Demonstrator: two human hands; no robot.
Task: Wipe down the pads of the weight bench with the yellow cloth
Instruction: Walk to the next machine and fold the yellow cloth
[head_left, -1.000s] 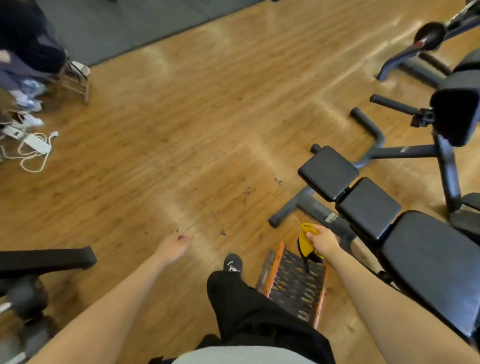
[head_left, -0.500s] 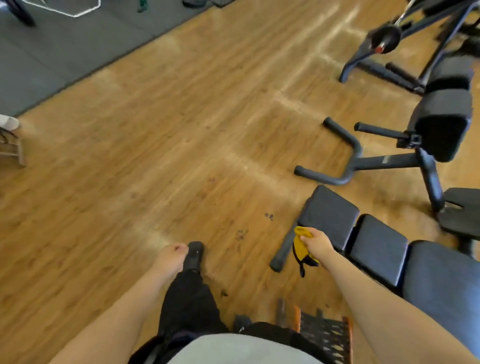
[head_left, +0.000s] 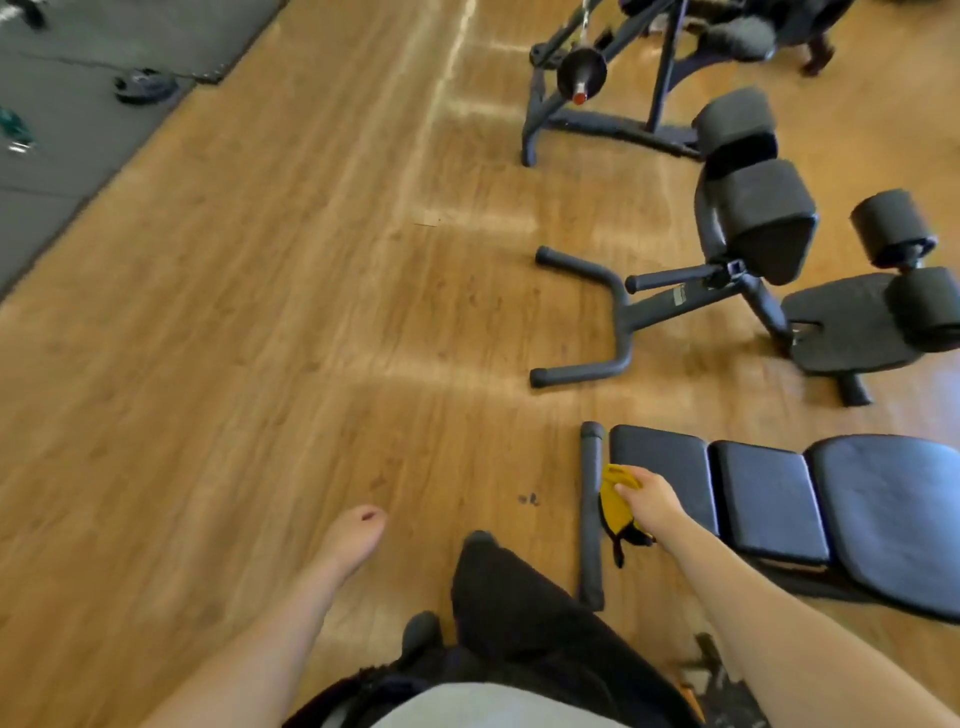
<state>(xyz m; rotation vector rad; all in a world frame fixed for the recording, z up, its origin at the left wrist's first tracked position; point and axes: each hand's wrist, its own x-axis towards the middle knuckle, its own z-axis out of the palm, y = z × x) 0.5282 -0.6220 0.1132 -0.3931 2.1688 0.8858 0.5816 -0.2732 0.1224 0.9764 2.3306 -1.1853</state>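
Observation:
The weight bench (head_left: 769, 499) lies low at the right with three black pads in a row. My right hand (head_left: 649, 501) grips the yellow cloth (head_left: 615, 499) at the near left edge of the smallest end pad (head_left: 670, 462); part of the cloth hangs down beside the bench's black foot bar (head_left: 592, 514). My left hand (head_left: 353, 540) hangs over the wooden floor with its fingers curled in, holding nothing.
A black roman-chair machine (head_left: 748, 249) with roller pads stands just beyond the bench. A bar rack (head_left: 602, 78) is at the back. Grey rubber matting (head_left: 78, 130) with a weight plate covers the far left. My dark-trousered leg (head_left: 514, 613) is below.
The view has swung forward and right as I stepped closer. My right hand carried the yellow cloth from beside the orange step up to the end pad's edge.

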